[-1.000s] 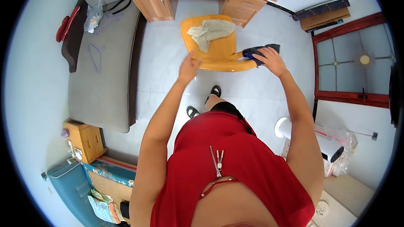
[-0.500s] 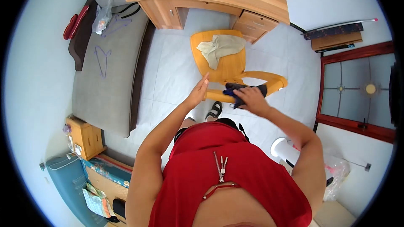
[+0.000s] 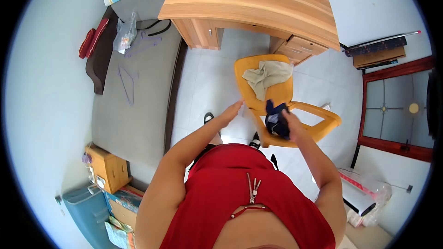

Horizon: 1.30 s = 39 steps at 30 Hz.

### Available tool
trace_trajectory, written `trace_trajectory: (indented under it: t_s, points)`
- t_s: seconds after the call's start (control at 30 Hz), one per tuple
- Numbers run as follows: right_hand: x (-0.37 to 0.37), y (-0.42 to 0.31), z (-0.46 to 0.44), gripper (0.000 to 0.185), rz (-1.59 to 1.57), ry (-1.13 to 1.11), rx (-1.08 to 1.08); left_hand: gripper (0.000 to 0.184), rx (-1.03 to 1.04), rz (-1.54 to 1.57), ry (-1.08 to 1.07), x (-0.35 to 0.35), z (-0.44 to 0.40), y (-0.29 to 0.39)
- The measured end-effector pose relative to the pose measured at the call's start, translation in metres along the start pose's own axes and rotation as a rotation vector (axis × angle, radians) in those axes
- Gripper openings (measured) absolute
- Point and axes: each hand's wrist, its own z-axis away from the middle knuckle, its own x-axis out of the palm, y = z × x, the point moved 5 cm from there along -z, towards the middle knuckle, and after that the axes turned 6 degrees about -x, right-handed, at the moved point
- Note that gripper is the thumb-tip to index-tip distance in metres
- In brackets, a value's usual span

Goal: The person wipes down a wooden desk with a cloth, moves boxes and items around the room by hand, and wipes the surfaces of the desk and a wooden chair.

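Note:
A yellow wooden chair (image 3: 318,131) stands in front of me, its backrest toward me. On its seat lies a crumpled beige cloth (image 3: 267,76). My right hand (image 3: 293,126) grips a dark blue and black cloth (image 3: 276,122) over the top of the backrest. At the left side of the chair, my left hand (image 3: 232,112) holds nothing, its fingers stretched out near the seat edge; whether it touches the chair is hard to tell.
Beyond the chair is a wooden desk (image 3: 249,0) with drawers. A grey couch (image 3: 138,92) with purple hangers and a plastic bag runs along the left. A small wooden cabinet (image 3: 108,168) stands lower left, a red-framed glass door (image 3: 397,110) at right.
The chair has turned and now sits lower and further right in view. My right hand has moved with the dark cloth along the backrest. More of the desk top shows.

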Motion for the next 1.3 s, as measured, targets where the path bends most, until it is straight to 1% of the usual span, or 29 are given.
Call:
trace_trajectory:
  t_s: [0.03, 0.07, 0.1, 0.17, 0.27, 0.3, 0.37, 0.43, 0.47, 0.5, 0.53, 0.57, 0.63, 0.7, 0.73, 0.77, 0.83, 0.9, 0.97, 1.0, 1.03, 1.1, 1.2, 1.3]
  points:
    - [0.01, -0.007, -0.002, 0.041, -0.202, 0.015, 0.046, 0.075, -0.009, 0.002, -0.001, -0.025, -0.002, 0.002]
    - [0.024, -0.015, -0.005, 0.043, -0.34, 0.019, 0.067, 0.074, -0.02, 0.011, -0.001, -0.052, -0.004, 0.003]
    - [0.026, -0.016, -0.021, 0.044, -0.343, 0.053, 0.008, 0.074, -0.031, 0.023, 0.004, -0.077, -0.004, 0.004]
    - [0.067, -0.033, -0.042, 0.044, -0.466, 0.027, -0.065, 0.074, 0.009, 0.07, -0.01, -0.115, 0.002, 0.022]
    - [0.147, -0.068, -0.068, 0.045, -0.493, -0.029, -0.137, 0.074, 0.095, 0.163, -0.035, -0.154, 0.015, 0.065]
    - [0.169, -0.076, -0.084, 0.044, -0.508, -0.107, -0.133, 0.074, 0.13, 0.199, -0.049, -0.163, 0.02, 0.083]
    - [0.222, -0.113, -0.099, 0.037, -0.528, -0.11, -0.205, 0.073, 0.21, 0.236, -0.033, -0.181, 0.024, 0.118]
    - [0.254, -0.154, -0.126, 0.032, -0.519, -0.139, -0.269, 0.072, 0.286, 0.271, -0.003, -0.207, 0.018, 0.139]
    - [0.273, -0.183, -0.132, 0.035, -0.515, -0.174, -0.391, 0.069, 0.305, 0.297, 0.042, -0.224, 0.012, 0.143]
    - [0.3, -0.215, -0.119, 0.04, -0.528, -0.193, -0.418, 0.069, 0.309, 0.3, 0.091, -0.238, 0.013, 0.148]
    - [0.308, -0.24, -0.127, 0.045, -0.455, -0.159, -0.486, 0.068, 0.314, 0.301, 0.144, -0.252, 0.016, 0.155]
    - [0.326, -0.267, -0.129, 0.048, -0.361, -0.174, -0.642, 0.068, 0.319, 0.3, 0.199, -0.269, 0.018, 0.161]
    - [0.339, -0.296, -0.168, 0.053, -0.114, -0.34, -0.661, 0.074, 0.268, 0.322, 0.312, -0.309, 0.012, 0.153]
    - [0.354, -0.319, -0.225, 0.057, 0.149, -0.21, -0.942, 0.078, 0.222, 0.322, 0.412, -0.345, 0.011, 0.152]
    - [0.364, -0.331, -0.243, 0.06, 0.541, -0.138, -1.258, 0.08, 0.22, 0.296, 0.462, -0.365, 0.011, 0.153]
    - [0.358, -0.328, -0.301, 0.058, 0.833, -0.024, -1.288, 0.082, 0.215, 0.271, 0.514, -0.383, 0.01, 0.154]
    - [0.358, -0.312, -0.365, 0.056, 1.132, 0.236, -1.27, 0.078, 0.225, 0.188, 0.673, -0.427, -0.009, 0.168]
    - [0.365, -0.299, -0.412, 0.055, 1.324, 0.316, -1.201, 0.074, 0.2, 0.099, 0.828, -0.468, -0.026, 0.169]
    - [0.37, -0.271, -0.458, 0.057, 1.478, 0.224, -1.131, 0.071, 0.173, -0.006, 0.97, -0.51, -0.045, 0.18]
    - [0.369, -0.244, -0.487, 0.059, 1.617, 0.241, -1.175, 0.069, 0.161, -0.061, 1.034, -0.53, -0.056, 0.191]
    - [0.378, -0.249, -0.484, 0.061, 1.596, 0.239, -1.27, 0.069, 0.207, -0.159, 1.092, -0.546, -0.066, 0.211]
    - [0.396, -0.267, -0.496, 0.06, 1.539, 0.172, -1.269, 0.068, 0.299, -0.352, 1.196, -0.575, -0.089, 0.243]
    - [0.422, -0.316, -0.538, 0.057, 1.54, 0.14, -1.307, 0.066, 0.191, -0.583, 1.34, -0.628, -0.145, 0.255]
    - [0.445, -0.359, -0.594, 0.055, 1.539, 0.207, -1.346, 0.066, 0.037, -0.566, 1.356, -0.654, -0.186, 0.266]
